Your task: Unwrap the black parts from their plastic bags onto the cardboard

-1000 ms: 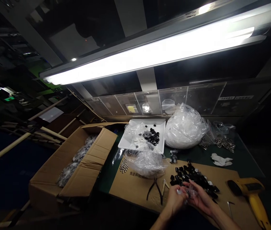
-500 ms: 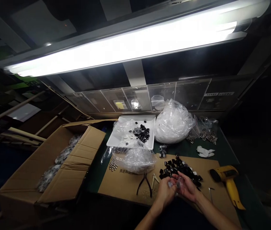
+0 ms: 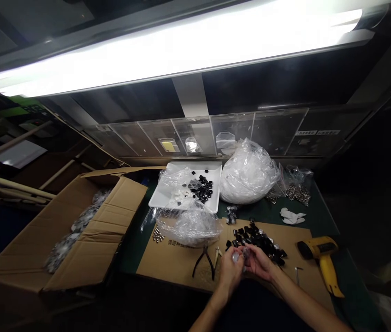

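My left hand [image 3: 230,271] and my right hand [image 3: 260,263] meet over the front of a flat cardboard sheet [image 3: 171,265]. Pinched in my left fingers is a small clear plastic piece [image 3: 236,257]. My right hand is turned partly palm up, its fingers curled around another clear piece [image 3: 245,253]; the exact shape of both is too small to make out. Just beyond my hands lies a pile of small black parts [image 3: 256,240]. Black-handled pliers [image 3: 205,263] and a pale-handled tool [image 3: 217,255] rest left of my left hand.
A yellow heat gun [image 3: 323,258] and a hex key [image 3: 297,274] lie at right. Behind are a white tray [image 3: 161,196], a large bag of white pieces [image 3: 247,175] and a white glove [image 3: 292,216]. Steel balls [image 3: 158,234] sit by a clear bag [image 3: 195,228]. An open carton [image 3: 115,221] stands left.
The view has shifted, so the bench things sit slightly further left in the picture. My hands stay together near the black parts, with the clear piece in my left fingers showing more.
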The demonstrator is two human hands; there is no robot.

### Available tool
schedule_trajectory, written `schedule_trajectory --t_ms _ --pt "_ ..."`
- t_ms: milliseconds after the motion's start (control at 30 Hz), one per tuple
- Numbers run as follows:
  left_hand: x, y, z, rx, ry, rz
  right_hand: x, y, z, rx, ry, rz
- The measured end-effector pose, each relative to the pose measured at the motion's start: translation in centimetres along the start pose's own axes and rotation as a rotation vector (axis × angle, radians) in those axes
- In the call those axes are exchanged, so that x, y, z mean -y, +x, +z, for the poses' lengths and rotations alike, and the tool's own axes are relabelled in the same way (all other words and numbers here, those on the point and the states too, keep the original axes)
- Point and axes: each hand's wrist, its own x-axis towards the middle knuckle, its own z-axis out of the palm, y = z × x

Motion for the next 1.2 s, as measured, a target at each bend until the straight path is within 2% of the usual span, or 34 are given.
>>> schedule_trajectory --t_ms 100,267,400,500,533,600,667,767,867,1033,1200 --pt "0.0 0.4 0.0 -0.041 0.007 0.038 0.1 0.2 0.1 -0.022 0.021 0.006" --pt "1.3 1.2 -0.1 -0.007 -0.077 -0.039 0.4 0.2 0.0 -0.023 0.047 0.019" --pt "1.3 0.9 -1.0 0.005 -0.142 -0.078 0.2 0.2 -0.4 -0.060 0.021 0.025" --pt "0.9 0.2 -1.5 0.042 -0.195 -0.103 0.1 1.1 -0.9 -0.180 -0.051 -0.049" --pt "0.8 -0.1 -1.7 0.051 -0.221 -0.143 0.2 1.6 -1.0 -0.263 -0.122 -0.088" --pt "0.9 -0.8 -2.0 0.085 -0.275 -0.227 1.0 3.1 -1.0 -0.473 -0.405 -0.153" --pt "1.2 -1.6 -2.3 0.112 -0.335 -0.240 2.4 5.1 -0.6 -0.640 -0.711 -0.194" --pt "2.3 -3.0 -2.9 0.092 -0.449 -0.195 4.9 8.4 0.7 -0.782 -1.034 -0.257" --pt "3.9 -4.1 -3.3 0.043 -0.596 -0.239 6.6 11.5 1.9 -0.881 -1.253 -0.331" --pt "6.3 -4.9 -4.3 -0.056 -0.669 -0.327 6.9 14.0 2.3 -0.837 -1.057 -0.372" --pt "6.1 -3.8 -5.1 -0.073 -0.697 -0.390 7.1 11.9 2.0 -0.735 -0.948 -0.351"
